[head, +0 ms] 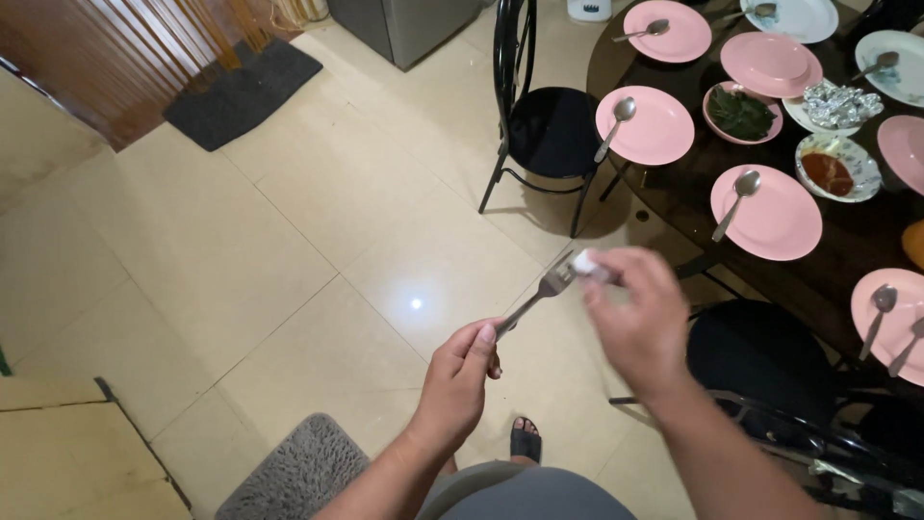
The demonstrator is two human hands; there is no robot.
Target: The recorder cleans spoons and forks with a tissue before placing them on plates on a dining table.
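The left hand (460, 377) is closed around the handle of a fork (539, 294), whose long axis runs toward two o'clock. At the tines, the right hand (630, 313) pinches a small white wad (585, 262), above the tiled floor (289, 221).

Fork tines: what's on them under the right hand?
The left hand holds the fork by its handle. The right hand presses a small white wad onto the tines. The fingers cover the rest of the wad.

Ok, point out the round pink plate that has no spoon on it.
The round pink plate at the far side, beside the pink bowl of greens; every other pink plate fully in view carries a spoon.
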